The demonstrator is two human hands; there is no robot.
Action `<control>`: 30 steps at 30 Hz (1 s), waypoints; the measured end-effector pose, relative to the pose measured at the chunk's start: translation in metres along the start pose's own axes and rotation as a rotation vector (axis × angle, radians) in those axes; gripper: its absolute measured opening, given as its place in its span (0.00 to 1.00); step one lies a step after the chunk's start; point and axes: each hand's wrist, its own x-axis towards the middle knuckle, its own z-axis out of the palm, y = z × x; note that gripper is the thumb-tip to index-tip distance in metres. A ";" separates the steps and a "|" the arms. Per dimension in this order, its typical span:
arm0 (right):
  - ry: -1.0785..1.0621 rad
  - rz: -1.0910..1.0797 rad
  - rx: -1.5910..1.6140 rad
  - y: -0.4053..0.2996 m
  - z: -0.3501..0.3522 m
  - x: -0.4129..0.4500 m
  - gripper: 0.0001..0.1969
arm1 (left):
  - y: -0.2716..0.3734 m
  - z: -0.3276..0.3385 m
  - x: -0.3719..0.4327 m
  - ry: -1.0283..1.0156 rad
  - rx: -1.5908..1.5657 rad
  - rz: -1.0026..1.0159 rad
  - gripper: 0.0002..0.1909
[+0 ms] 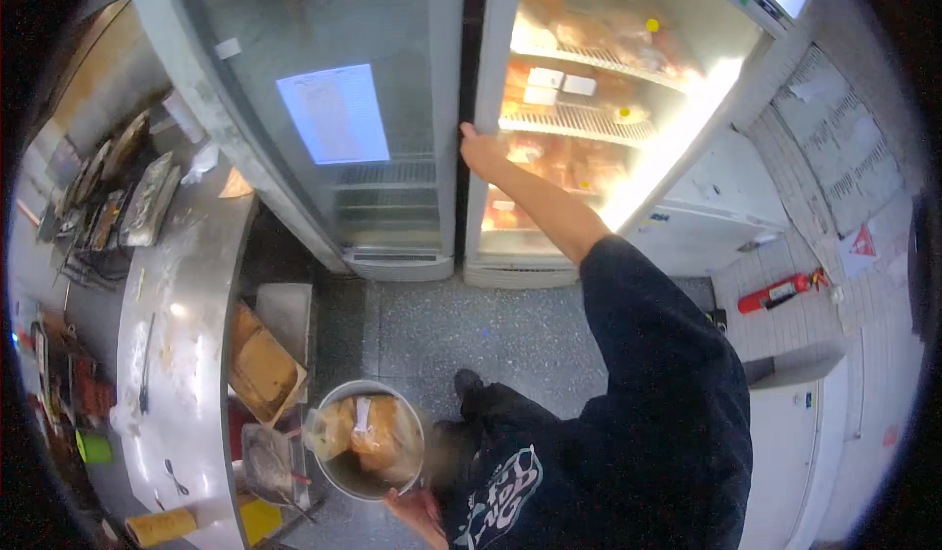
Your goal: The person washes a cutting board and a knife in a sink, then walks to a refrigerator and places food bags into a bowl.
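My right hand (482,154) reaches out with the arm extended. Its fingers curl at the left edge of the frame of a lit display refrigerator (489,57). Inside, wire shelves (589,119) carry several bagged foods (589,31); whether the glass door stands ajar is unclear. Low at my left side, my left hand (413,509) grips the near rim of a round metal pot (340,480). Plastic bags of orange-brown food (379,428) lie in that pot, one bearing a white label (363,414). A paler bag (333,432) leans over the rim.
An unlit glass-door refrigerator (397,27) with a paper sheet (335,114) stands to the left. A steel worktable (184,314) runs along the left, with trays and a cardboard box (265,362) beneath. A fire extinguisher (776,294) hangs on the right wall above a white cabinet (780,439).
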 end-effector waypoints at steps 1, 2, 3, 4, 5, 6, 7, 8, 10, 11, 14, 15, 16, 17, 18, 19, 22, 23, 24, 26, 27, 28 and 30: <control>-0.025 0.039 0.009 -0.018 -0.008 0.002 0.15 | 0.010 0.011 0.001 -0.019 0.044 0.003 0.37; -0.025 0.069 -0.012 -0.021 -0.012 0.001 0.16 | 0.015 0.030 0.007 -0.053 0.086 -0.002 0.37; 0.029 0.113 -0.014 -0.006 -0.004 0.002 0.16 | 0.019 0.051 0.010 -0.081 0.095 -0.019 0.37; 0.078 0.139 -0.006 -0.008 -0.004 -0.003 0.16 | 0.028 0.062 0.003 -0.039 0.176 -0.101 0.37; -0.006 0.071 -0.208 -0.002 -0.007 -0.009 0.14 | 0.029 0.057 0.011 -0.049 0.221 -0.123 0.37; -0.089 -0.018 -0.399 -0.012 -0.017 -0.017 0.12 | 0.034 0.049 0.016 -0.044 0.270 -0.129 0.36; -0.097 -0.019 -0.398 -0.018 -0.022 -0.029 0.12 | 0.038 0.040 0.022 -0.041 0.322 -0.143 0.36; -0.078 -0.082 -0.434 -0.028 -0.022 -0.050 0.11 | 0.037 0.036 0.032 -0.071 0.274 -0.119 0.36; -0.075 -0.277 -0.308 -0.039 -0.019 -0.108 0.10 | 0.042 0.038 0.032 -0.124 0.213 -0.118 0.38; -0.108 -0.381 -0.046 -0.039 -0.024 -0.148 0.11 | 0.040 0.048 0.032 -0.159 0.186 -0.127 0.39; -0.134 -0.198 0.299 -0.049 -0.071 -0.303 0.20 | 0.026 0.020 0.058 -0.150 0.215 -0.165 0.38; -0.138 -0.109 0.321 -0.031 -0.056 -0.348 0.23 | 0.025 0.027 0.062 -0.186 0.212 -0.213 0.37; -0.438 0.141 0.279 -0.022 -0.061 -0.383 0.29 | 0.027 0.036 0.062 -0.207 0.208 -0.237 0.37; -0.268 0.287 0.427 0.002 -0.044 -0.413 0.31 | 0.028 0.045 0.063 -0.230 0.207 -0.264 0.36; -0.105 0.469 0.557 0.021 -0.027 -0.450 0.34 | 0.025 0.040 0.065 -0.232 0.232 -0.317 0.36; 0.028 0.419 0.573 0.023 -0.030 -0.456 0.37 | 0.021 0.039 0.076 -0.252 0.245 -0.332 0.36; 0.259 0.581 0.790 0.028 -0.042 -0.481 0.40 | 0.016 0.053 0.085 -0.279 0.308 -0.362 0.37; 0.395 0.746 0.995 0.035 -0.042 -0.493 0.41 | 0.016 0.069 0.081 -0.301 0.346 -0.416 0.37; 0.397 0.773 0.981 0.045 -0.044 -0.509 0.41 | 0.013 0.083 0.080 -0.332 0.381 -0.467 0.38; 0.424 0.832 0.873 0.065 -0.049 -0.540 0.37 | 0.007 0.091 0.086 -0.373 0.404 -0.541 0.38; 0.425 0.851 0.866 0.072 -0.061 -0.548 0.37 | 0.003 0.096 0.088 -0.409 0.415 -0.592 0.39; 0.096 0.960 0.618 0.079 -0.082 -0.554 0.32 | -0.001 0.106 0.088 -0.420 0.357 -0.638 0.37; -0.218 1.042 0.372 0.080 -0.118 -0.540 0.28 | -0.017 0.101 0.099 -0.441 0.373 -0.659 0.37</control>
